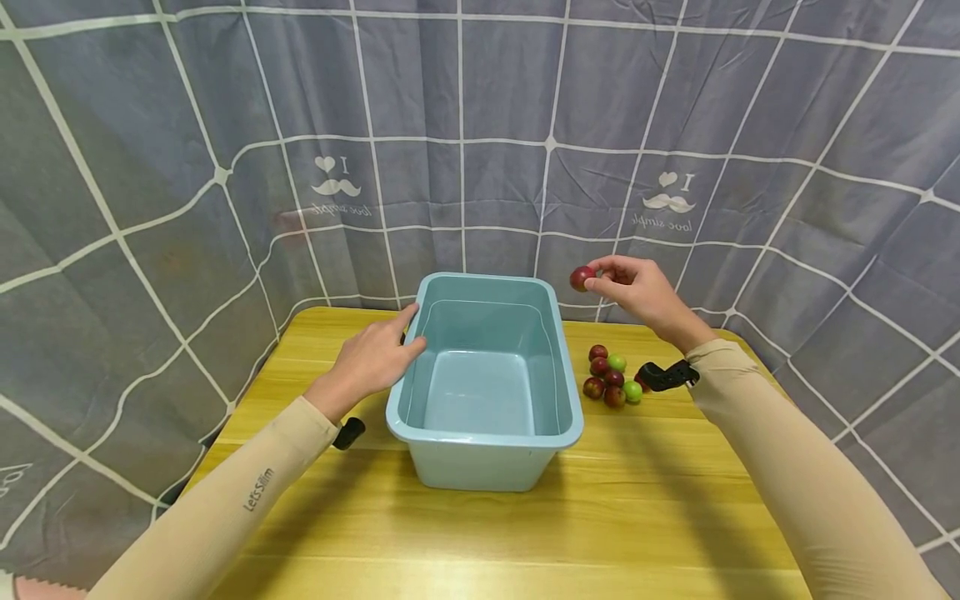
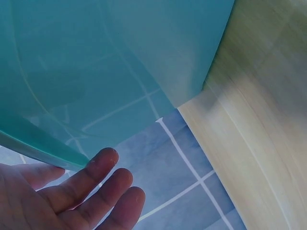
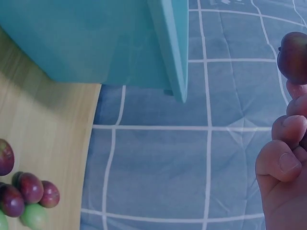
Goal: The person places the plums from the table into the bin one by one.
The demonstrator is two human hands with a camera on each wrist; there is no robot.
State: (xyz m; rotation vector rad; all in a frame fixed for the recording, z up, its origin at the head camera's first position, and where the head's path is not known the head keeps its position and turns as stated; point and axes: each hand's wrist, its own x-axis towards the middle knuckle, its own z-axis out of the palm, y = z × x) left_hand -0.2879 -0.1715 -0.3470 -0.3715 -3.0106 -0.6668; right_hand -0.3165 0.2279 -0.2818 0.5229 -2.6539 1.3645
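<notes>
A light-blue plastic tub (image 1: 480,464) stands on the wooden table, its inside bare. My left hand (image 1: 372,353) is at its left rim, fingers extended; in the left wrist view the fingers (image 2: 98,165) lie loosely spread by the rim's edge. My right hand (image 1: 637,292) pinches a dark red plum (image 1: 582,278) between thumb and fingertips, raised to the right of the tub. In the right wrist view that plum (image 3: 293,57) is partly cut off by the frame. Below the right hand lies a cluster of several red plums (image 1: 614,396) and green plums (image 1: 633,391).
The wooden table (image 1: 480,542) extends in front of the tub and to both sides. A grey curtain with white grid lines (image 1: 502,100) hangs close behind the table's back edge and around its sides. Black straps (image 1: 667,376) are on the wrists.
</notes>
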